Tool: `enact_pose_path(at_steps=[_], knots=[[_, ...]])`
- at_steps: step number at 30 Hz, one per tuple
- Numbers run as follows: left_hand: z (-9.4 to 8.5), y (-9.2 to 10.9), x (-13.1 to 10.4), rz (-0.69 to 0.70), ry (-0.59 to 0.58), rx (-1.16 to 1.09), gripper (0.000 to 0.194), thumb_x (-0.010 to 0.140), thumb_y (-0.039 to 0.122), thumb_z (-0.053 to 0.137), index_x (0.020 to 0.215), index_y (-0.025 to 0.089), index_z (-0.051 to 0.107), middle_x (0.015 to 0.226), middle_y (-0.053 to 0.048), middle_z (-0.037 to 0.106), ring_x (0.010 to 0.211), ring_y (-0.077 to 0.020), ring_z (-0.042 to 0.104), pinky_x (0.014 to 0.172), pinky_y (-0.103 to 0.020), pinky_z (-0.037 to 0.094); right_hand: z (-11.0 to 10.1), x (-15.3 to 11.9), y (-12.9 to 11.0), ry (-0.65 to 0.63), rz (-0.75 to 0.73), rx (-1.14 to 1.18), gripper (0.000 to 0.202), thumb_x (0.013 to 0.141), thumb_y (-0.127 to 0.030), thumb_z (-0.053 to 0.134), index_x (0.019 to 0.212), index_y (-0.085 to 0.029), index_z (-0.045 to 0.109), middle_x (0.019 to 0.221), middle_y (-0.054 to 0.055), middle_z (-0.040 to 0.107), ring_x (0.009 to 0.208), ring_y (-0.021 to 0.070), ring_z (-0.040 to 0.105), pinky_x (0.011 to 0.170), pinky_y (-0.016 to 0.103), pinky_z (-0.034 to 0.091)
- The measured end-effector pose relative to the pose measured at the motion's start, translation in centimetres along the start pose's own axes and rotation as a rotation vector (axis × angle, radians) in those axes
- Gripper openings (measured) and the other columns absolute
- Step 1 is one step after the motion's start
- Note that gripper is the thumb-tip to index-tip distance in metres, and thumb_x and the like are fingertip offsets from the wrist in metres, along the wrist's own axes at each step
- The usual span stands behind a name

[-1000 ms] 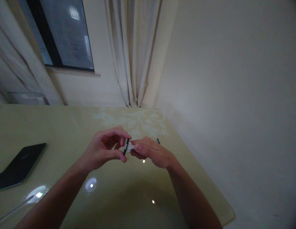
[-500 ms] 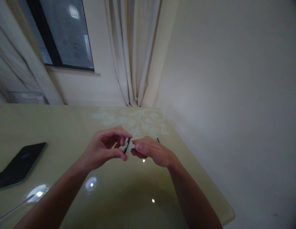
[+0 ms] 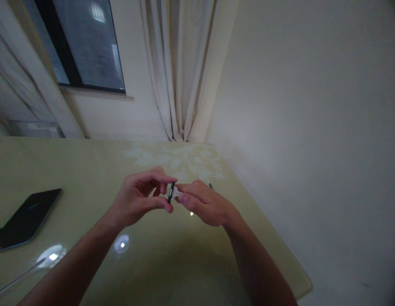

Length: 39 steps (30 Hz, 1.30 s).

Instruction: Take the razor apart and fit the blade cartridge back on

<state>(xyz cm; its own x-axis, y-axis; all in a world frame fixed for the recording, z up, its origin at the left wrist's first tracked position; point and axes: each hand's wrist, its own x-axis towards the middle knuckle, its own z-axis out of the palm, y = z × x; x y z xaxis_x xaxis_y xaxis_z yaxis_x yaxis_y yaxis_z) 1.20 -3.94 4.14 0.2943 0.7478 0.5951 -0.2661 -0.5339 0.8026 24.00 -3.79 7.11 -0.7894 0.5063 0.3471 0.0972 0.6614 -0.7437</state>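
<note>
My left hand [image 3: 138,195] pinches a small, narrow dark piece [image 3: 171,192] with a pale middle between thumb and fingertips, tilted nearly upright. From the other side my right hand [image 3: 205,202] grips a small silvery-white flat piece [image 3: 176,193] between thumb and fingers. The two pieces touch or overlap at the dark one's pale middle; I cannot tell exactly how they fit. Both are too small to name. Just beyond my right hand the tip of a thin dark green object [image 3: 211,186] shows, its remainder hidden by the hand.
A glossy pale green table [image 3: 153,263] lies below my hands. On the left rests a dark flat tablet-like device [image 3: 28,219], with a thin pale cable or stick [image 3: 19,278] nearer me. The table's right edge runs beside a wall [image 3: 306,127]; curtains [image 3: 178,72] hang behind.
The silvery-white piece and the dark piece have come together, closing the small gap between them. My right hand's fingers are more stretched; both arms stay nearly in place.
</note>
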Motion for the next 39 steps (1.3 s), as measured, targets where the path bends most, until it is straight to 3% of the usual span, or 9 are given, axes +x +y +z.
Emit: enact_pose_path(at_steps=[21,32,39], knots=[[-0.7,0.1,0.0,0.025,0.009,0.067,0.045,0.067,0.017,0.102,0.110,0.024,0.088,0.076,0.000,0.066,0.070,-0.0120,0.064,0.062,-0.021,0.058,1.2,0.4,0.3,0.161,0.071,-0.205,0.028,0.108,-0.037,0.045,0.092,-0.019,0.060,0.072,-0.003,0.052,0.064,0.0127,0.047,0.065,0.028,0.032],[-1.0,0.0,-0.1,0.040,-0.037,0.065,0.047,0.073,0.020,0.100,0.118,0.026,0.087,0.076,-0.002,0.067,0.072,-0.0137,0.065,0.062,-0.023,0.058,1.0,0.2,0.5,0.127,0.028,-0.096,0.034,0.110,-0.039,0.043,0.084,-0.020,0.052,0.070,-0.004,0.047,0.064,0.0119,0.043,0.066,0.028,0.031],[-0.8,0.1,0.0,0.063,-0.056,0.084,0.047,0.074,0.024,0.099,0.119,0.029,0.087,0.074,-0.003,0.069,0.071,-0.0145,0.065,0.061,-0.024,0.058,1.2,0.2,0.4,0.122,0.045,-0.099,0.035,0.110,-0.038,0.044,0.084,-0.019,0.057,0.069,-0.005,0.047,0.062,0.0116,0.042,0.065,0.028,0.031]])
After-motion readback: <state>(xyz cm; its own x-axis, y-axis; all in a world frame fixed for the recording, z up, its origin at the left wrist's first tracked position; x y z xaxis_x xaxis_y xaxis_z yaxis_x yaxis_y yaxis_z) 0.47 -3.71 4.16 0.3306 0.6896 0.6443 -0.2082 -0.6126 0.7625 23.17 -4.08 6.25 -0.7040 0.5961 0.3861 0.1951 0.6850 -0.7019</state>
